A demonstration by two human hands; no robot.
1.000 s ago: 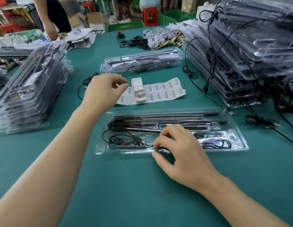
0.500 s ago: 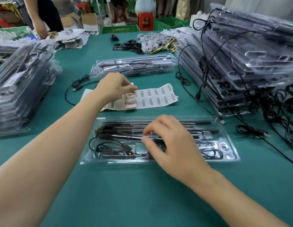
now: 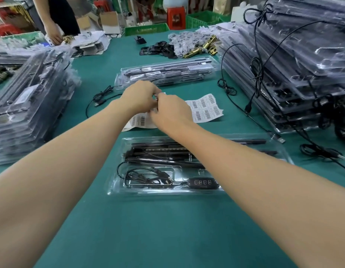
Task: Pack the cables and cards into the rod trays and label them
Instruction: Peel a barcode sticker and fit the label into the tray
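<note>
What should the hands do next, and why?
Probably pull one label free and carry it to the tray. The left hand and right hand meet over the label sheet, and the tray holds rods and a cable but shows no label.

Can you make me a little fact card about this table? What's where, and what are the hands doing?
Table: green table
Nearest tray: clear tray, no label seen on it
Inside it: black rods at the back; coiled cable and button controller at the front
Beyond the tray: barcode label sheet, lying flat
Left hand: over the sheet, fingers curled
Right hand: meets the left one; what they pinch is hidden
Sides: left tray stack, right tray stack
</note>
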